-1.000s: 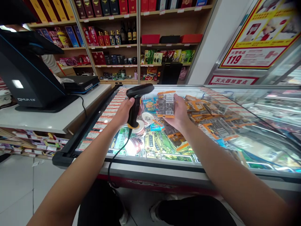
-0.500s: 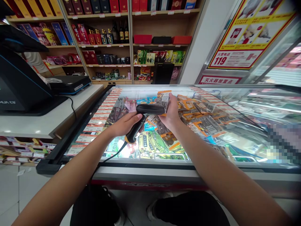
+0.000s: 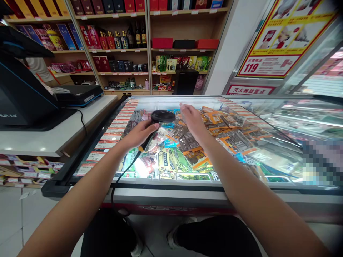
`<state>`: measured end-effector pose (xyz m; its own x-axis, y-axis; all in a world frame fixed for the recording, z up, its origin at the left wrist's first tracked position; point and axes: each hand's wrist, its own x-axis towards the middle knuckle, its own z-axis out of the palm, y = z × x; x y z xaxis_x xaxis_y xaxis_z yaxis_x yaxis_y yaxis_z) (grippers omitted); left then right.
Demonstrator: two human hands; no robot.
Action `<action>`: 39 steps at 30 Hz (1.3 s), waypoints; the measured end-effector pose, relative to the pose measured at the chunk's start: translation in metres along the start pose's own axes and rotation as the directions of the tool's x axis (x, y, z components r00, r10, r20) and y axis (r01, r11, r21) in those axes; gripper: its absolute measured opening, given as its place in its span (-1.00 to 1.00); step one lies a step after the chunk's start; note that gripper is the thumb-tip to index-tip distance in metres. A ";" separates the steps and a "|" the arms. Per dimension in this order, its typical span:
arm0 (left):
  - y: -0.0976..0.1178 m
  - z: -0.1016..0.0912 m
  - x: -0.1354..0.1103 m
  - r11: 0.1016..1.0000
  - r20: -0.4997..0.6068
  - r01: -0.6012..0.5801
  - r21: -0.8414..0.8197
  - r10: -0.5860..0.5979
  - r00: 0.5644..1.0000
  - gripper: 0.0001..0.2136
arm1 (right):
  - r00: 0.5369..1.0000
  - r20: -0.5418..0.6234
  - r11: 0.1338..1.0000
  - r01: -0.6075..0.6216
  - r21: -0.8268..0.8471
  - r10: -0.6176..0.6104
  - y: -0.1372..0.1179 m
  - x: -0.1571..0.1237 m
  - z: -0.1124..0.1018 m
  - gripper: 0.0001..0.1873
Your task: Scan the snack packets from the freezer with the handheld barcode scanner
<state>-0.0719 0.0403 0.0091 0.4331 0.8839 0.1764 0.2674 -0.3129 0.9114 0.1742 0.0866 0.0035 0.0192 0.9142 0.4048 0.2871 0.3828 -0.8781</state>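
My left hand (image 3: pixel 140 135) is wrapped round the handle of a black barcode scanner (image 3: pixel 163 116), held over the freezer with its head up and pointing right. A black cable (image 3: pixel 131 165) hangs from the handle's lower end. My right hand (image 3: pixel 191 119) is just right of the scanner head, fingers loosely stretched forward and slightly blurred; nothing shows in it. Below the hands lie orange-edged dark snack packets (image 3: pixel 190 141), round tubs (image 3: pixel 147 165) and a green-and-yellow packet (image 3: pixel 166 160).
The chest freezer (image 3: pixel 166 194) has a strip of price labels (image 3: pixel 114 136) down its left side. A counter (image 3: pixel 53 135) at left carries a black scale (image 3: pixel 77 94) and a black terminal (image 3: pixel 24 92). Shelves (image 3: pixel 115 51) of boxes and bottles stand behind.
My right hand has let go of the orange-edged packet it was holding up and shifted slightly left. My left hand has moved the scanner a little left and up.
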 end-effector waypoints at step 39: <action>0.031 0.071 0.013 0.948 -0.372 0.041 0.316 0.084 0.924 -0.61 | 0.976 0.156 0.950 -0.188 0.249 0.152 -0.044 -0.071 0.010 -0.38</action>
<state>0.0035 0.0172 0.0129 0.1024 0.9199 0.3785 0.5434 -0.3704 0.7533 0.1503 0.0065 0.0111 -0.0867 0.9713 0.2216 0.0307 0.2249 -0.9739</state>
